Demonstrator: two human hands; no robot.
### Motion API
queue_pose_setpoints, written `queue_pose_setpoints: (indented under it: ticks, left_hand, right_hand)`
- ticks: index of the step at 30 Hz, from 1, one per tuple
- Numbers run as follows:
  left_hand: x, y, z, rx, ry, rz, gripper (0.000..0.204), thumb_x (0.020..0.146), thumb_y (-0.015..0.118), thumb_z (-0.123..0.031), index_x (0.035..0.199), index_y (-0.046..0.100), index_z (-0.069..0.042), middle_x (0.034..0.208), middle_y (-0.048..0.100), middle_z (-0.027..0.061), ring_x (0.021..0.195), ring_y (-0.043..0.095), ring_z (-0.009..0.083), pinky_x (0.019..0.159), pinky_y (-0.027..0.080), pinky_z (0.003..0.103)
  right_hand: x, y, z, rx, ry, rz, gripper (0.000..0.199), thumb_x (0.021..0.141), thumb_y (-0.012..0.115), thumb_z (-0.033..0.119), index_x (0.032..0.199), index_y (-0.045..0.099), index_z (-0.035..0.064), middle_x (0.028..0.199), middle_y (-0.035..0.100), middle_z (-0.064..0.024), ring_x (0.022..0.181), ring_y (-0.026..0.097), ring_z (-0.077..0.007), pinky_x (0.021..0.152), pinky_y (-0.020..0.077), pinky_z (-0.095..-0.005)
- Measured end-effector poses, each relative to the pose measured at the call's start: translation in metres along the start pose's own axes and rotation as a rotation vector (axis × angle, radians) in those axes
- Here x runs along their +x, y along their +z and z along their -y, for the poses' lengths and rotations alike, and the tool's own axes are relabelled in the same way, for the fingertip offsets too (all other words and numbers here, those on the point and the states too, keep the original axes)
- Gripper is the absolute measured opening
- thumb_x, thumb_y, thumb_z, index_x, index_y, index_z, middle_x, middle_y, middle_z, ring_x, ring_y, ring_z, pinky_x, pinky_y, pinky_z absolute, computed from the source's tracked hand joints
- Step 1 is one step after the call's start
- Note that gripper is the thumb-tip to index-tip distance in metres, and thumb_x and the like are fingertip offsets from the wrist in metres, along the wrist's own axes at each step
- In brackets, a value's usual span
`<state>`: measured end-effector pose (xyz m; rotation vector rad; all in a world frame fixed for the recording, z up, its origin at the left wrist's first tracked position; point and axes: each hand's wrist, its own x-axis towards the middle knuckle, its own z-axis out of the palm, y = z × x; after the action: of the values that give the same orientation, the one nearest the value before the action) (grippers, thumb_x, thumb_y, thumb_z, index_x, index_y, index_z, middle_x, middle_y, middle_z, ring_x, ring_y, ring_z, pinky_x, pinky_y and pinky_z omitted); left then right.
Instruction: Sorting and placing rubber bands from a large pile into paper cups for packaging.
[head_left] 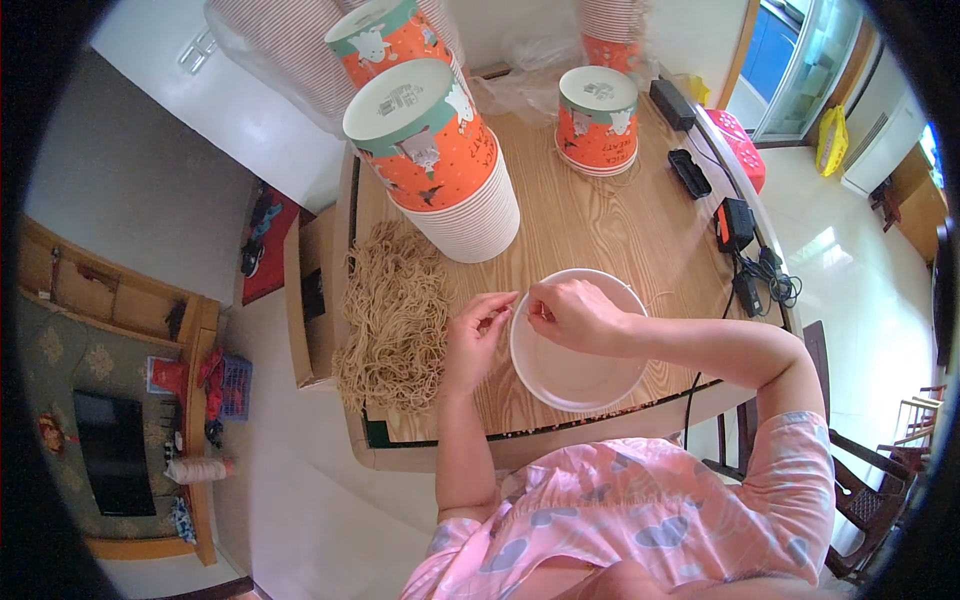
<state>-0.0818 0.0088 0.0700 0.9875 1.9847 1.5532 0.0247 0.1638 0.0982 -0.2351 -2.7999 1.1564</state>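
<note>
wood-grain tabletop (560,235): left hand (478,335) between cord heap (395,320) and white tub (580,378)

the left hand has thumb and fingers drawn close together, just outside the tub's left rim. the right hand (578,315) is bunched over the tub's far-left rim, its fingertips near those of the left. whether either one pinches a strand, i cannot tell. the open tub lies just right of the left hand and beneath the right. the tan heap sits just left of the left hand, its long axis running away from the person; of the two, the left hand is clearly nearer to it. beyond the left hand stands a tall stack of printed cups (460,190), bottoms up; well beyond the right hand, a shorter cup stack (598,125). right of that hand, near the edge, are a black-and-orange box (735,225) and a tangled cable (772,282).
</note>
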Motion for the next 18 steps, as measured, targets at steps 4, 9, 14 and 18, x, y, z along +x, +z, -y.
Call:
queue_pose_setpoints:
  ticks: [4,9,14,18]
  left_hand:
    - [-0.002,0.002,-0.004,0.051,-0.002,0.007,0.023,0.085,0.058,0.003,0.106,0.066,-0.002,0.104,0.064,0.0071,0.094,0.061,0.0143,0.081,0.049,0.026]
    - [-0.004,0.005,-0.005,0.055,0.063,0.001,0.024,0.085,0.058,0.003,0.106,0.065,-0.003,0.099,0.066,0.0088,0.087,0.064,0.0164,0.075,0.05,0.028]
    - [-0.006,0.006,0.003,0.028,0.057,0.004,0.024,0.084,0.058,0.003,0.106,0.065,-0.003,0.098,0.066,0.0089,0.087,0.064,0.0165,0.074,0.05,0.027]
    - [-0.006,0.006,0.003,0.03,0.056,0.012,0.024,0.084,0.058,0.003,0.106,0.066,-0.002,0.097,0.066,0.0085,0.086,0.063,0.0163,0.072,0.049,0.026]
  right_hand:
    - [0.0,-0.001,0.003,-0.027,0.004,-0.003,0.017,0.08,0.058,0.015,0.084,0.06,-0.0014,0.075,0.064,-0.0192,0.072,0.063,-0.0366,0.065,0.0505,-0.0439]
    - [0.001,-0.001,0.003,-0.028,0.003,0.007,0.017,0.079,0.058,0.014,0.084,0.06,-0.0015,0.075,0.064,-0.0192,0.072,0.063,-0.037,0.065,0.0503,-0.0442]
    - [0.003,-0.001,0.004,-0.056,-0.004,0.001,0.017,0.08,0.058,0.015,0.083,0.06,-0.0011,0.073,0.064,-0.0192,0.069,0.062,-0.0369,0.063,0.0502,-0.0442]
    - [0.004,0.001,0.0,-0.051,-0.014,-0.008,0.017,0.08,0.058,0.016,0.083,0.06,-0.0008,0.073,0.064,-0.0188,0.069,0.062,-0.0364,0.062,0.0501,-0.044]
